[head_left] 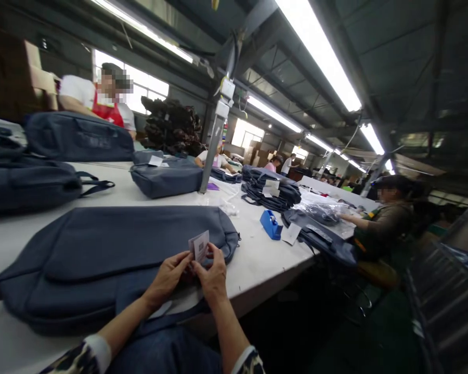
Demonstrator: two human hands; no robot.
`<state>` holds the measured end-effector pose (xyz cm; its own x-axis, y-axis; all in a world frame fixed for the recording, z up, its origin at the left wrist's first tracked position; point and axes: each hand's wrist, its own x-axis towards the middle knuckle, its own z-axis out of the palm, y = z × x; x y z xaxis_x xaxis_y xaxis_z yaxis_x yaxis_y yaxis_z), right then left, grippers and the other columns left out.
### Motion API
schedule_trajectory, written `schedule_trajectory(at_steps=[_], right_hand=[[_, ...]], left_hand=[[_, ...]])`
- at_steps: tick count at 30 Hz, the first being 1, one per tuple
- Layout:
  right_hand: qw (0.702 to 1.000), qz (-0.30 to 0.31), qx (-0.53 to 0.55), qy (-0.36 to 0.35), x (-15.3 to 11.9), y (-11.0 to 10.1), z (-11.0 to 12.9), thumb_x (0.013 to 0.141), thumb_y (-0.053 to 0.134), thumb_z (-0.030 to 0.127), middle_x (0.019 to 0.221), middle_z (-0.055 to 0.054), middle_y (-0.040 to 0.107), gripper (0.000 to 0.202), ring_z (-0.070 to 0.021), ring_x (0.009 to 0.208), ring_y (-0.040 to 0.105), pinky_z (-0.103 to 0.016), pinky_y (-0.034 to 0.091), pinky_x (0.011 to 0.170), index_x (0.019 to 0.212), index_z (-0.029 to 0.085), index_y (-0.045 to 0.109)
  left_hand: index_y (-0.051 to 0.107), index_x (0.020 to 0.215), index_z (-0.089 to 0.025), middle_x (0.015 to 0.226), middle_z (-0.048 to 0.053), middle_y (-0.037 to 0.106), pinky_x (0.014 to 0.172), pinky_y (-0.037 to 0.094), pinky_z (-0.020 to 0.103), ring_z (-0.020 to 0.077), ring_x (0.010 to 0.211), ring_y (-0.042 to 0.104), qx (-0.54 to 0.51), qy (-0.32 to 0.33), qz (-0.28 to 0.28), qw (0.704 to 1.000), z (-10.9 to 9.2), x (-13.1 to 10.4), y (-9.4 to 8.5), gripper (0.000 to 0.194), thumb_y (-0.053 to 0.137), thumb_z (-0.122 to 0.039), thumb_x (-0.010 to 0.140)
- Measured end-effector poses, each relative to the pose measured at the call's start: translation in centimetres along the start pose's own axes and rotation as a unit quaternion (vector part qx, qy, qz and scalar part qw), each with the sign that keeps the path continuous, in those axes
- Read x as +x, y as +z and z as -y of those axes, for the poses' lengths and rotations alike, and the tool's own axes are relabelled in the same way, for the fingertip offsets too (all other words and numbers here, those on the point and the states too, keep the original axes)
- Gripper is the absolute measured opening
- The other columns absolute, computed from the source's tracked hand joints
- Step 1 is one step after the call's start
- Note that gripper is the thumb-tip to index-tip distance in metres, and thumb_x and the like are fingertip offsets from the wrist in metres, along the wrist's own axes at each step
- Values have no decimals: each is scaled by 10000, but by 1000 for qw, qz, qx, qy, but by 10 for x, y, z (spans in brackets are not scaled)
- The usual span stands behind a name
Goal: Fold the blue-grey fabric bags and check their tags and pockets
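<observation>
Between my two hands is a small white tag (199,246) with a dark square code printed on it. The fingers of my left hand (170,275) pinch its left edge. My right hand (212,272) grips the tag's lower right side with thumb and fingers. Just beyond and to the left lies a large dark blue bag (113,249), flat on the white table, with a zipper end at its right corner. A strap from it runs beneath my wrists, and a pale paper piece shows partly under my left forearm.
More blue bags (167,174) stand at the back and left. A metal post (214,140) rises from the table (253,259). To the right are a blue tape dispenser (271,224), stacked bags (271,187) and a co-worker (390,218). Another person (101,98) stands behind the bags.
</observation>
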<state>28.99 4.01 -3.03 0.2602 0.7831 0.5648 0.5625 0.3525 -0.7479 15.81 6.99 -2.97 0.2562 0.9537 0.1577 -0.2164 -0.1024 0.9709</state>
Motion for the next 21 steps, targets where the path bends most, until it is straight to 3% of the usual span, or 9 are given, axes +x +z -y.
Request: schedule_trajectory(at_steps=[6,10,14,18,21], right_hand=[[984,-34,166,47,-2,0,9,825,663,358,1205,-101,627,555,-221,1071,614,-321,553,813,1324,185,494],[967,-57,225,103,0,-1,0,830,624,429,1101,-88,690,438,-232,1019,643,-376,513,926,1188,178,594],[935,-66,298,183,-1,0,-24,811,600,537,924,-70,713,365,-248,924,668,-410,550,849,949,199,628],[889,-35,391,234,-3,1,-43,761,661,589,917,-42,714,419,-228,872,693,-423,580,791,964,228,596],[869,-8,431,242,-6,-5,-44,710,728,596,949,-35,720,455,-226,880,698,-443,577,820,962,239,601]], left_hand=[[650,802,-145,486,-35,566,494,421,196,94,459,493,31,57,14,998,-4,2,6,471,694,-608,730],[632,921,-142,524,-34,606,488,473,205,111,460,547,-29,19,-31,999,-7,1,6,485,722,-574,719],[587,938,-168,668,-32,627,457,490,187,102,507,600,-145,-37,-82,985,-10,0,5,397,732,-490,754],[565,920,-172,684,-31,587,467,486,192,86,511,569,-159,-58,-92,981,0,7,2,386,705,-508,791],[552,887,-169,636,-55,531,468,466,194,64,469,485,-164,-67,-75,981,7,10,-1,417,703,-544,785]])
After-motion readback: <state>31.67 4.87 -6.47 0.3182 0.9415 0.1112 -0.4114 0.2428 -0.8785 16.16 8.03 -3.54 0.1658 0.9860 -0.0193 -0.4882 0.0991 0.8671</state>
